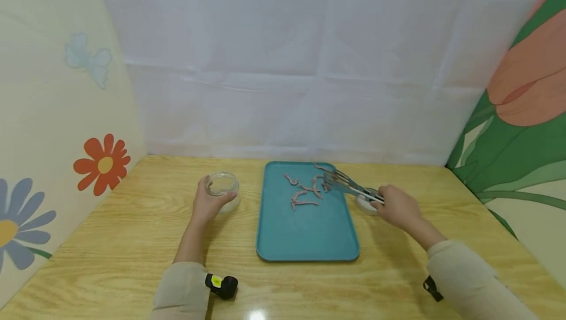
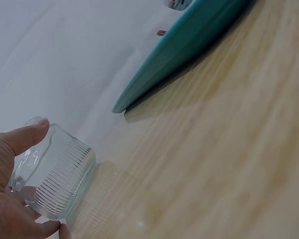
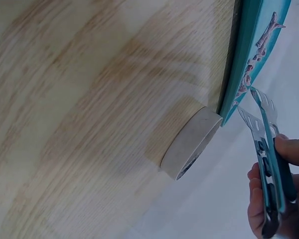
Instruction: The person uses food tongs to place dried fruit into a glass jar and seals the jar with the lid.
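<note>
At the far left the left hand point(image 1: 207, 202) curls round a ribbed glass jar point(image 2: 60, 172), thumb and fingers on opposite sides. The jar looks stiff, smooth and breakable; its ribbed wall should give the best purchase, gripped without squeezing hard.

To that hand's right lies the blue tray point(image 1: 305, 236) on the wooden surface point(image 1: 132, 241). Toward its far side are scattered thin pink strips point(image 1: 309, 203), probably light, limp and perhaps slippery; lifting each by its middle would suit them. Several cross or touch, so neighbours may come along.

Right of these, the metal tongs point(image 3: 279, 169) reach leftward from the right hand point(image 1: 400, 207), which pinches their handles between thumb and fingers. Their slotted ends stand parted near the strips; whether they touch any is unclear. Just left of the right hand, under the tongs, sits a low round pale-walled container point(image 3: 189, 144), an obstacle if the tongs dip.
</note>
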Demonstrator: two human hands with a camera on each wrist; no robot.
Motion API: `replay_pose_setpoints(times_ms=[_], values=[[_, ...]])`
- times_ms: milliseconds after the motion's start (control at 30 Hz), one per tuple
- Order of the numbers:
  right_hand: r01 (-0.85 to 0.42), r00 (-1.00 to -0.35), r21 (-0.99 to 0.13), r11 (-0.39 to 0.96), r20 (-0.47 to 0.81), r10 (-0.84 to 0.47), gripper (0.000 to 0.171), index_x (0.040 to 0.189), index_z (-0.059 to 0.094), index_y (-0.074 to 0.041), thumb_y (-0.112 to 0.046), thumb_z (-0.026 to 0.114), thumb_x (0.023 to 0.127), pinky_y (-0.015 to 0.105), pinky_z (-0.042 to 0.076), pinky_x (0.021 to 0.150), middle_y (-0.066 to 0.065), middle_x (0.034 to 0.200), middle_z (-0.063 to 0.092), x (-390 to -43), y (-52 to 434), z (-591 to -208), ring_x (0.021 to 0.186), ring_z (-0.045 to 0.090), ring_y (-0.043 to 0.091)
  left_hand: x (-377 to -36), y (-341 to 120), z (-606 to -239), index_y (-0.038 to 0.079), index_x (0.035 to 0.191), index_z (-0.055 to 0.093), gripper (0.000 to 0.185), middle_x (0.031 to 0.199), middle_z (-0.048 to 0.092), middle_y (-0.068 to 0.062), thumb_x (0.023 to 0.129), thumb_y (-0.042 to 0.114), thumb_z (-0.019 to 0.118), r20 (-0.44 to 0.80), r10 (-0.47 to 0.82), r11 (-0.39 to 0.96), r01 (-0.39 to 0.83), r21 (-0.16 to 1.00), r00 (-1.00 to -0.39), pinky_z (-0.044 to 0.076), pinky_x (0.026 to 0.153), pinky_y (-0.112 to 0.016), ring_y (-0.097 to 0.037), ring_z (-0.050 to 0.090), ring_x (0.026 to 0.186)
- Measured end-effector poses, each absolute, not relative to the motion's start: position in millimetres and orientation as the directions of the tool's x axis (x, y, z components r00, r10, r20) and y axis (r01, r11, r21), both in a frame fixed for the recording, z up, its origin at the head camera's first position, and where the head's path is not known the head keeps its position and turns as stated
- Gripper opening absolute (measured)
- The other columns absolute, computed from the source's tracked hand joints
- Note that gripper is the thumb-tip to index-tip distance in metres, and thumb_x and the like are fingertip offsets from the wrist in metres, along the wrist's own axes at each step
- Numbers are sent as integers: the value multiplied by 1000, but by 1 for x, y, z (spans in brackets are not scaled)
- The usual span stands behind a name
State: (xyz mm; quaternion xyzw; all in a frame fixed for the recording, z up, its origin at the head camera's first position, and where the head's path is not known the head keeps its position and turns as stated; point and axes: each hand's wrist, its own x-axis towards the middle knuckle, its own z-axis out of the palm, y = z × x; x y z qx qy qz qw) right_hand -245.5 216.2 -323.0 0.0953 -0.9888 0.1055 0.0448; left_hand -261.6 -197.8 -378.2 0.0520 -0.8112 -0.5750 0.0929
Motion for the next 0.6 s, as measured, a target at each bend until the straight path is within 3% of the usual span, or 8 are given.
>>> replay_pose_setpoints(times_ms=[600], values=[[-220,-974,-169,961,91,-207,16,76,52,-6,-19,60,81,30,32,44,3,67,47,-245,209,-326,54,41,17,-263,-198,-380,2,137,5,95,135,19,-23,71,24,71,91,-186,325,26,945,-978,23,95,-47,-39,19,121]])
